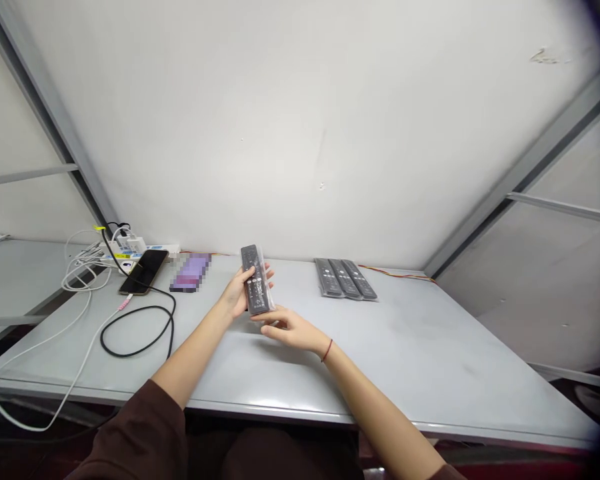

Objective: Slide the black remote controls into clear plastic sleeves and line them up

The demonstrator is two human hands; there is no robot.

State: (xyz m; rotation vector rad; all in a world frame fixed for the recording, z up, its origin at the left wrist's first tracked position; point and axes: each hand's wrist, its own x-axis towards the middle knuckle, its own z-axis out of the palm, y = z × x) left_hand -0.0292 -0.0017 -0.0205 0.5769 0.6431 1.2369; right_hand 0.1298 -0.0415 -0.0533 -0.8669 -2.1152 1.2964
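Note:
A black remote control in a clear plastic sleeve (255, 283) is held above the grey table (420, 360), tilted upright. My left hand (241, 293) grips its left side with fingers wrapped round it. Just under the remote's lower end is my right hand (287, 327), with its fingers curled against the sleeve. A red string circles my right wrist. Three more wrapped remotes (345, 278) lie side by side on the table to the right, out of reach of both hands.
At the back left lie a black phone (144, 271), a purple pixelated object (191, 272), and a power strip (125, 248) with white and black cables (145, 333) looping over the table. A white wall stands behind. Metal frame bars run along both sides.

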